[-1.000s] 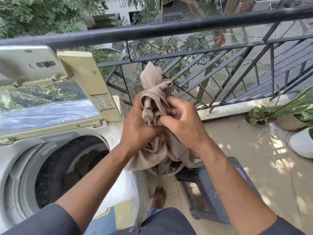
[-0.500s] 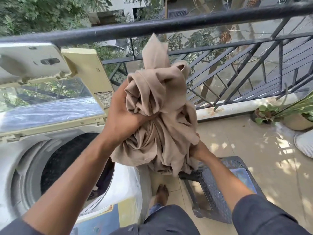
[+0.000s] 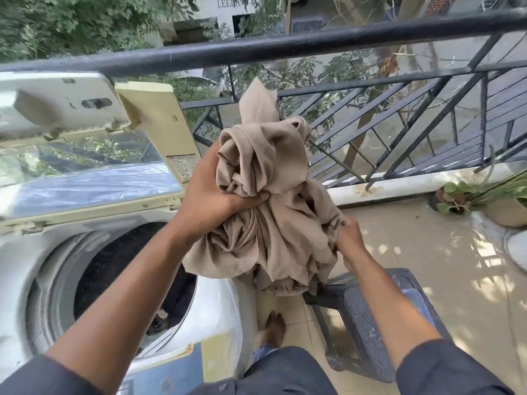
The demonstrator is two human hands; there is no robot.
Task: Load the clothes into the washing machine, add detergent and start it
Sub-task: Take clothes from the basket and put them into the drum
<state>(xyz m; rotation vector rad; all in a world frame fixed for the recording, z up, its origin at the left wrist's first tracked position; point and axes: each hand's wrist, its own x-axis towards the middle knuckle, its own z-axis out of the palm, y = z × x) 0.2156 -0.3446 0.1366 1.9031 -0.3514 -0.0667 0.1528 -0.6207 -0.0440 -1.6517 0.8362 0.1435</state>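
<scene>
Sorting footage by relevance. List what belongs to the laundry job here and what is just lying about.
Job: beige cloth, gripped by left hand and right hand; washer with open lid and drum.

Lying about: stool, potted plant, railing.

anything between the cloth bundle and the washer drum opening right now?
Nothing solid. In the head view the cloth, gripped by both hands, hangs just right of the drum opening; only the left forearm crosses over the opening.
</scene>
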